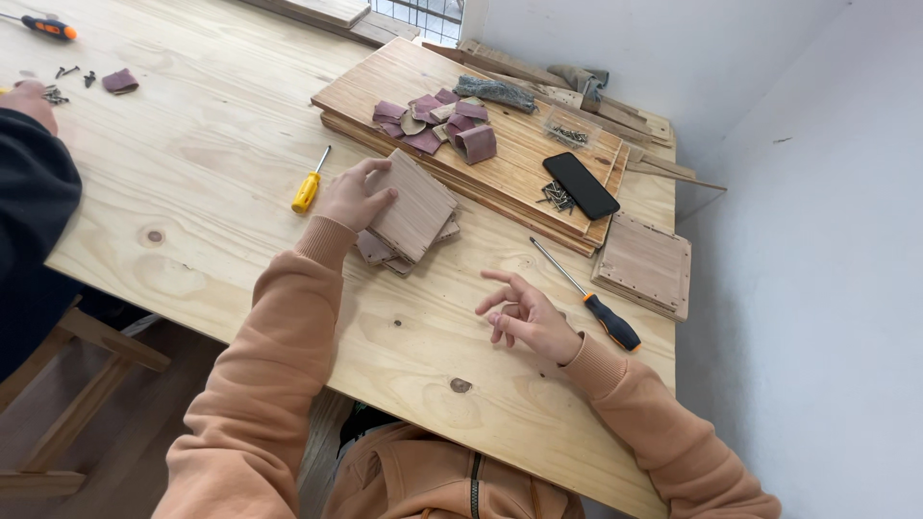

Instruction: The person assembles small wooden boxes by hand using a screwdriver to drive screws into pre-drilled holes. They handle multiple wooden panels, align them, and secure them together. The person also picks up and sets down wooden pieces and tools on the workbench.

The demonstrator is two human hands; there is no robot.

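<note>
Wooden square panel under flat left hand; right hand empty, fingers loosely spread.

Peach-orange sweatshirt here, soft fleecy fabric, with long sleeves bunching into folds along both arms. Ribbed cuffs close snugly at each wrist, just behind the bare left hand and bare right hand. A dark zip runs down the chest, collar folds either side.
</note>
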